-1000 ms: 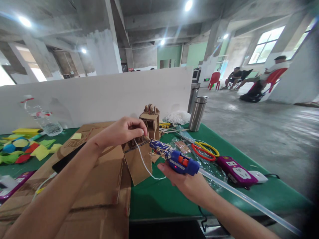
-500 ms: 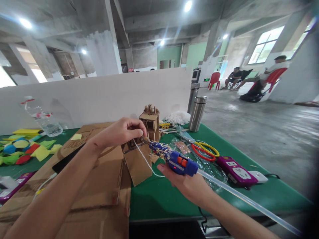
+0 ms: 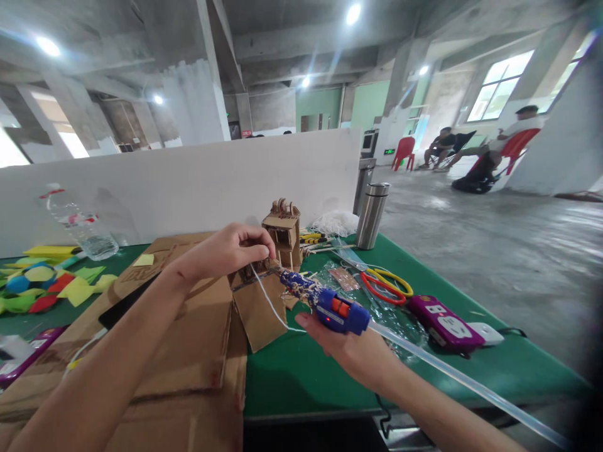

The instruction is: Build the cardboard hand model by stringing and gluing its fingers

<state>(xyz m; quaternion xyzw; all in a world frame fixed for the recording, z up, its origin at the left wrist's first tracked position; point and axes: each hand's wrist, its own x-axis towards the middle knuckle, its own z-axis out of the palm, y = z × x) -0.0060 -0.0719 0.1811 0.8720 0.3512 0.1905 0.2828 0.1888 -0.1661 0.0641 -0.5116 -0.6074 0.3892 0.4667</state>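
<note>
Both hands are busy mid-frame: left hand (image 3: 230, 251) pinches a cardboard piece (image 3: 257, 307), right hand (image 3: 351, 348) grips a glue gun (image 3: 325, 302); green tabletop (image 3: 301, 370) lies bare at lower centre, its edge near.

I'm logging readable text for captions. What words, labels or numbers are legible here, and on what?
None can be read.
Cardboard sheet: dark print near its far left corner, too blurred.
Water bottle: red and white label, too small.
Red wall sign far back: unreadable.
Glue gun in the right hand: no legible marking.
</note>
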